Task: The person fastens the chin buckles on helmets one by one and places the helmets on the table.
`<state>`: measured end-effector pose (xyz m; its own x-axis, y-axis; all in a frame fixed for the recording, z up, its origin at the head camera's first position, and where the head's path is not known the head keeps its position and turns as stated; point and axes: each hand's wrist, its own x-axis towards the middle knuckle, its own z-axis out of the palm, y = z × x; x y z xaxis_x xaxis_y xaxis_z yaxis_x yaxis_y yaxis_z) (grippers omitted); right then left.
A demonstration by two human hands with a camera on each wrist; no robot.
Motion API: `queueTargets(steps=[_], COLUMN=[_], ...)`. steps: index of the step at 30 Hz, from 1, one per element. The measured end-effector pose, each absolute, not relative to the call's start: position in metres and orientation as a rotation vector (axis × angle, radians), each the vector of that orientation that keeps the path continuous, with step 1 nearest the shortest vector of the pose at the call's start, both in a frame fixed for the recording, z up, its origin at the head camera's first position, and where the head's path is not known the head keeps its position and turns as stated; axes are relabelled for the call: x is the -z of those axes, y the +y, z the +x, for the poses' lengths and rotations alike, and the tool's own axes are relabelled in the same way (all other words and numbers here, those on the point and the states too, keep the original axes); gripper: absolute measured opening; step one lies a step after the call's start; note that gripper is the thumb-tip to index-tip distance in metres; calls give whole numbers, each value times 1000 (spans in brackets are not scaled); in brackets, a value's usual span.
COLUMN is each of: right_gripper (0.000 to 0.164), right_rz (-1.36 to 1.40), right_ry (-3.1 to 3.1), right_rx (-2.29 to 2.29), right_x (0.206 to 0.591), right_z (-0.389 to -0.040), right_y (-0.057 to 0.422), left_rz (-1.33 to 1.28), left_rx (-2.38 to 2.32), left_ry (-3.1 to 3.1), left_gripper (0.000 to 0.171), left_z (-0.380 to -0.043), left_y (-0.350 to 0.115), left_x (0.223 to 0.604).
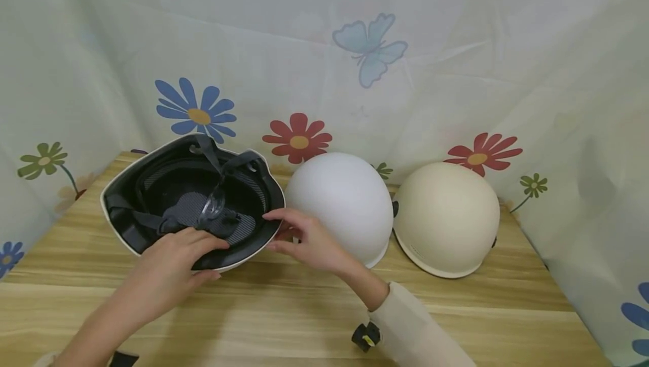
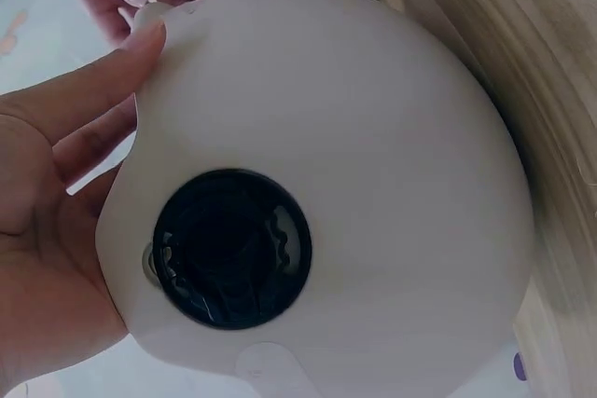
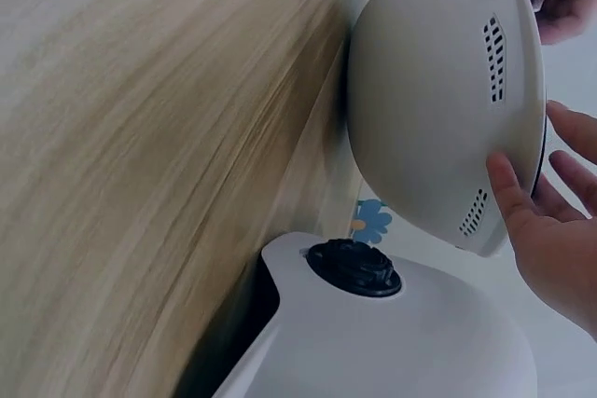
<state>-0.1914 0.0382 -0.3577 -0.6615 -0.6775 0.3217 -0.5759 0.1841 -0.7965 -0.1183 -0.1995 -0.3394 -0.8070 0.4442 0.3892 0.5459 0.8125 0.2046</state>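
An upturned helmet (image 1: 276, 195) rests on the left of the table, its black padded inside facing up. Dark straps (image 1: 205, 150) lie across the opening, with a clear plastic piece (image 1: 213, 204) among them. My left hand (image 1: 177, 254) grips the near rim, fingers inside and thumb outside. At the right side of the rim, my right hand (image 1: 309, 240) pinches the edge; its thumb presses the outer shell beside a vent (image 3: 474, 213), as the right wrist view shows. A round black fitting (image 2: 233, 249) sits on the shell in the left wrist view.
A white helmet (image 1: 339, 203) stands dome up, close to my right hand. To its right is a cream helmet (image 1: 446, 217), also dome up. All are on a wood-grain table (image 1: 304, 322). A flower-printed curtain (image 1: 284, 62) hangs behind and at both sides.
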Motion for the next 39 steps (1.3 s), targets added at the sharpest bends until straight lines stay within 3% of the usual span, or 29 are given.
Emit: queueTargets(steps=[16,26,34,39], right_gripper=[41,41,41,42], right_rz=[-1116,-1072,-1054,-1036], right_ry=[2342,2341,2322,2317], right_rx=[1528,1485,1465,1459], right_x=[347,349,354,355], right_z=[-198,-202,-202,-202], right_y=[65,71,70,70], left_rz=[-665,-341,-278,-412], left_rx=[642,1262,1457,1880], left_ry=[-2404,-2293,-2265,-2029], left_gripper=[49,46,44,41], left_z=[-119,-116,-118,-126], left_y=[-216,-242,-251,-256], left_x=[334,325,326,335])
